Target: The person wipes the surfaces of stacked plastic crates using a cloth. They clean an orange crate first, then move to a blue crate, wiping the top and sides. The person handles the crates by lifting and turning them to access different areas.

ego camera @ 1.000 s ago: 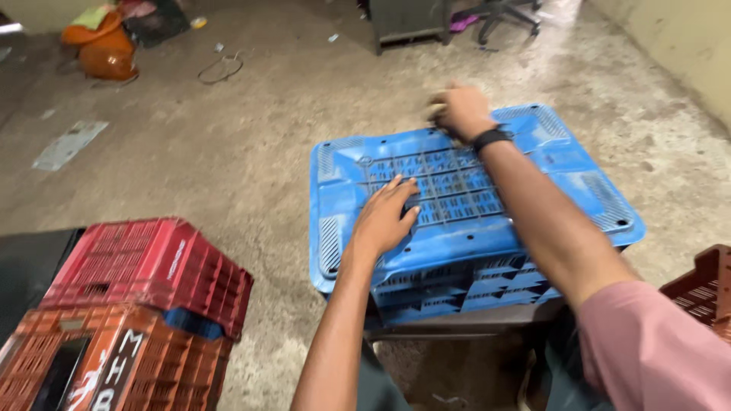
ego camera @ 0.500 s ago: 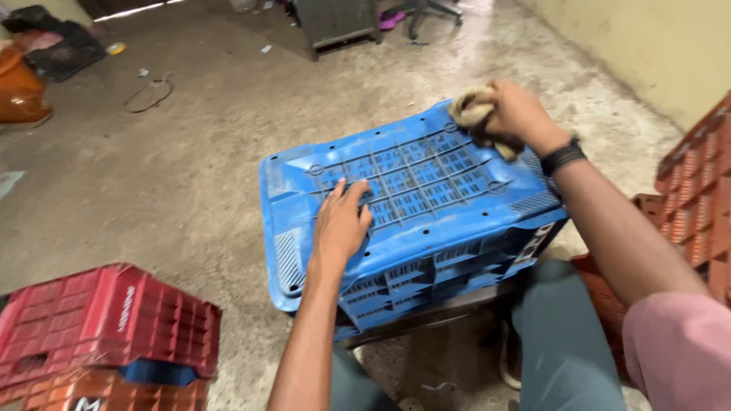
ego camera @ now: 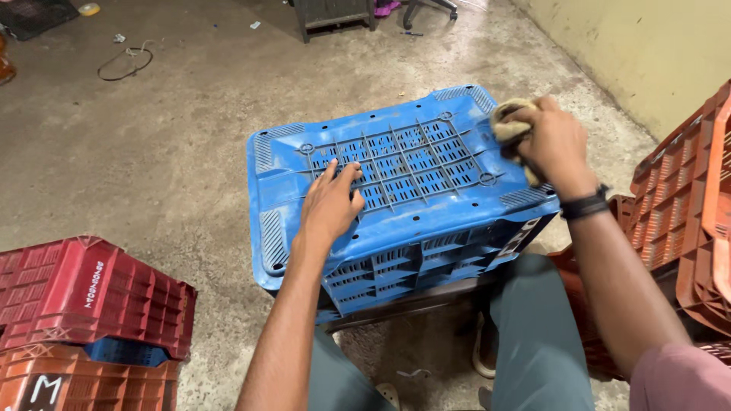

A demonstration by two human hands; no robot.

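An upturned blue plastic crate (ego camera: 396, 183) rests in front of my knees, its slotted bottom facing up. My left hand (ego camera: 329, 207) lies flat on that bottom near the front left, fingers spread, holding nothing. My right hand (ego camera: 552, 141) grips a crumpled tan cloth (ego camera: 509, 125) and presses it on the crate's far right corner. A black band sits on my right wrist.
Stacked red and orange crates (ego camera: 84, 320) stand at the lower left. More orange-red crates (ego camera: 685, 213) lean at the right, by a yellowish wall (ego camera: 655, 46). The concrete floor (ego camera: 152, 137) holds a loop of wire (ego camera: 122, 62) and chair legs at the top.
The view has swung left, so the blue crate sits further right in frame. My right hand with the cloth has moved along the crate's far edge to its right corner; the left hand stays pressed on it.
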